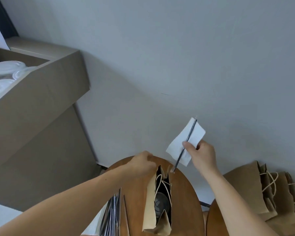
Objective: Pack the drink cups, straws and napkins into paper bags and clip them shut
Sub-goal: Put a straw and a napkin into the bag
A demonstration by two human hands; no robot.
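While the left hand (141,165) grips the paper bag (149,201) rim, the right hand (201,153) pinches straw (189,133) and napkin (176,147) — together.

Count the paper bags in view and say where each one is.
At least 4. One open bag stands on the round table, the left hand gripping its rim. At least three lie overlapped in a pile at right; more may be hidden.

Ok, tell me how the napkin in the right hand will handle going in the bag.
Probably floppy: the napkin is a thin sheet, pinched against the straw by the right hand. Likely light, since one pinch carries both. It may snag entering the narrow paper bag.
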